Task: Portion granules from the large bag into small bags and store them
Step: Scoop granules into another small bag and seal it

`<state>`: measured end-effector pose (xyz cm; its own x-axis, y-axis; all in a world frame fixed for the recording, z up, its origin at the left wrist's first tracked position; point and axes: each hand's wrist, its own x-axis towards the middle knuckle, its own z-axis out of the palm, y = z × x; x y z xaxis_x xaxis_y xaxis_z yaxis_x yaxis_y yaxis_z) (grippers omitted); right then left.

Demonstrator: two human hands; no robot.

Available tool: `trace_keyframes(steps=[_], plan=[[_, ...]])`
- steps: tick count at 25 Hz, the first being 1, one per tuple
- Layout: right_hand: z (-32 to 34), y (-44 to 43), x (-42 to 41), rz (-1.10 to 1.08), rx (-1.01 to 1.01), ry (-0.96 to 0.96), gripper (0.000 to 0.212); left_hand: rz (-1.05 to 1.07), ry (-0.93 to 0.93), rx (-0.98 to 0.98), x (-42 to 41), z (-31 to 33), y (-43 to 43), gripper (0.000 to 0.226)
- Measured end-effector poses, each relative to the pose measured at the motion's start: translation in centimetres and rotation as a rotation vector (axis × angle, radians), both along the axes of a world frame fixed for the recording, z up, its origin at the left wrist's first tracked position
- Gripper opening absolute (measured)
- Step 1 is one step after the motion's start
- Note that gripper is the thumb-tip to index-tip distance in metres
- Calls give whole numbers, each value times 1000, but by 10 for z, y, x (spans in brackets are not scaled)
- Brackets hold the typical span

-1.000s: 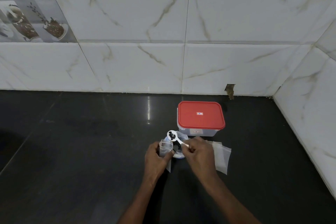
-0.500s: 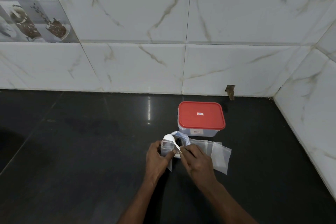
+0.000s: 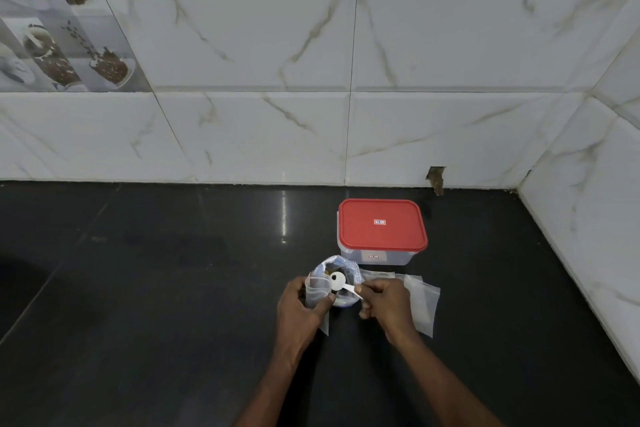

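Note:
The large bag [image 3: 350,269], clear with blue print and its top rolled open, stands on the black counter [image 3: 156,305] and shows dark granules inside. My left hand [image 3: 299,305] grips a small clear bag [image 3: 317,293] upright at the large bag's left side. My right hand [image 3: 384,302] pinches the handle of a white plastic spoon [image 3: 337,279], whose bowl, with one dark speck on it, sits over the small bag's mouth. A plastic box with a red lid [image 3: 381,224], lid on, stands just behind.
Several empty small clear bags [image 3: 424,302] lie flat on the counter under and right of my right hand. Marble-tiled walls close the counter at the back and right, meeting in a corner at far right.
The spoon, loaded with dark granules a second ago, tipped toward the small bag and now looks nearly empty. My left hand has kept holding the small bag in place.

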<state>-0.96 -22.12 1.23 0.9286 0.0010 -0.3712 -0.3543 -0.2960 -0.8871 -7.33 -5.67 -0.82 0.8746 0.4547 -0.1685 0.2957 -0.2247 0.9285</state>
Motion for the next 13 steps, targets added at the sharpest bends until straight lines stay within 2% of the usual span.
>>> trace_keyframes(steps=[2,4,5,6,8,9,13], plan=[[-4,-2,-1,34,-188,-94,19,3,7,-12,-2,4,-2,36],[0,-4,-6,56,-454,-280,29,-2,2,-32,-5,4,-5,34],[7,-4,-12,78,-463,-382,28,-11,-5,-39,-6,5,-7,34],[15,-1,-18,134,-383,-437,24,-22,-15,-41,-7,7,-10,32],[34,10,-31,280,-158,-373,12,-52,-40,-60,-8,10,-17,29],[35,14,-34,314,-103,-332,17,-68,-46,-74,-8,10,-19,30],[29,8,-26,167,13,-247,27,-160,-70,-173,-10,11,-17,44]])
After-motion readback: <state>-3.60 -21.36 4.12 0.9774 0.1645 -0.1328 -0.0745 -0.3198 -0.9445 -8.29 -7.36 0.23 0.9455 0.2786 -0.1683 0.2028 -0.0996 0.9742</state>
